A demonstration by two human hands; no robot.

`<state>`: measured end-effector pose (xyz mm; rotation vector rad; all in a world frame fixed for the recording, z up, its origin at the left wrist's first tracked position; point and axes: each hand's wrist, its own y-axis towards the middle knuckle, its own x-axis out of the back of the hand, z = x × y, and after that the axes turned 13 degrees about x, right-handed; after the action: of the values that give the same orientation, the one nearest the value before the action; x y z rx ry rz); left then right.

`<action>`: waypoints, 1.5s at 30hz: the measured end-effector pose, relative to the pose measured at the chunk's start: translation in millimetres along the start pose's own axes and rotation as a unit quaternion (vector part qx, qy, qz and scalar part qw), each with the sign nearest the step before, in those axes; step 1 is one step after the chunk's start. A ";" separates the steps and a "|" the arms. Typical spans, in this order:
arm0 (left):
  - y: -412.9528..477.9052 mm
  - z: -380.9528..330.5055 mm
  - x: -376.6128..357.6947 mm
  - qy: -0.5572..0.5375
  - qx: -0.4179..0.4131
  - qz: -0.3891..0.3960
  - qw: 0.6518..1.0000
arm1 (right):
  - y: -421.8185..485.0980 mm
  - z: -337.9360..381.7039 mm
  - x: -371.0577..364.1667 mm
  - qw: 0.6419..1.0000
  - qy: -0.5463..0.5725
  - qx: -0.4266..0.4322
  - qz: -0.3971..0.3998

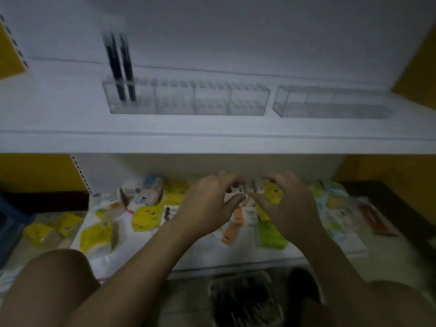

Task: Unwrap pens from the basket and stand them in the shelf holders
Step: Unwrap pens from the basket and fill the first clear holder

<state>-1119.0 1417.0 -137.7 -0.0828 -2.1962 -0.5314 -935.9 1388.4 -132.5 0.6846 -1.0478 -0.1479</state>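
2 pens point(121, 67) in L-most holder point(141, 105) on shelf point(70, 119); basket point(245, 300) below, btm ctr.

- Holders point(186, 100): clear hard plastic, smooth, faintly glossy.
- Pens point(120, 67), far left: dark smooth barrels with a slight sheen.
- Shelf point(212, 142): white, smooth, matt, like a painted surface.
- Packets point(146, 217), below: shiny film wrapping over printed colour.
- Basket point(238, 277), near: probably pale plastic; too blurred to be sure.
- Side panels point(9, 55): yellow, flat, matt.
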 end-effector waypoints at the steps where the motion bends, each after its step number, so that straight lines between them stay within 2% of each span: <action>1: -3.9 2.1 -18.0 0.007 0.019 0.025 0.999 | -12.1 -11.1 -5.9 0.999 0.003 -0.023 0.027; 5: -20.6 12.0 -81.5 0.043 0.082 0.130 0.987 | -58.4 -52.8 -31.2 0.980 0.017 -0.120 0.159; 11: -45.2 37.1 -165.3 0.105 0.166 0.278 0.940 | -102.4 -103.1 -74.9 0.927 0.008 -0.173 0.332; 15: -62.8 54.5 -212.5 0.128 0.224 0.376 0.890 | -125.6 -133.1 -107.6 0.886 0.037 -0.213 0.411; 19: -90.3 79.4 -251.1 0.108 0.238 0.430 0.864 | -154.9 -154.8 -141.3 0.853 0.051 -0.207 0.477; 26: -139.1 124.0 -288.1 0.071 0.375 0.502 0.776 | -223.7 -176.4 -197.2 0.791 0.113 -0.296 0.524; 31: -163.1 142.5 -305.3 0.091 0.412 0.545 0.724 | -238.6 -170.7 -233.8 0.789 0.143 -0.301 0.516; 35: -165.1 139.6 -316.4 0.062 0.413 0.559 0.716 | -248.6 -165.9 -249.2 0.778 0.116 -0.276 0.552; 39: -165.6 140.5 -326.6 0.050 0.439 0.539 0.717 | -263.8 -165.6 -254.9 0.763 0.076 -0.258 0.587; 42: -167.9 140.9 -330.6 0.054 0.444 0.534 0.718 | -265.9 -167.1 -262.2 0.747 0.083 -0.267 0.603; 45: -169.7 138.8 -335.1 0.060 0.454 0.525 0.718 | -266.9 -166.5 -264.8 0.750 0.096 -0.263 0.599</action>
<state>-1048.9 1360.1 -527.9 -0.6780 -1.6656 1.1393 -877.9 1366.2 -539.0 -0.5609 -1.0022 0.7221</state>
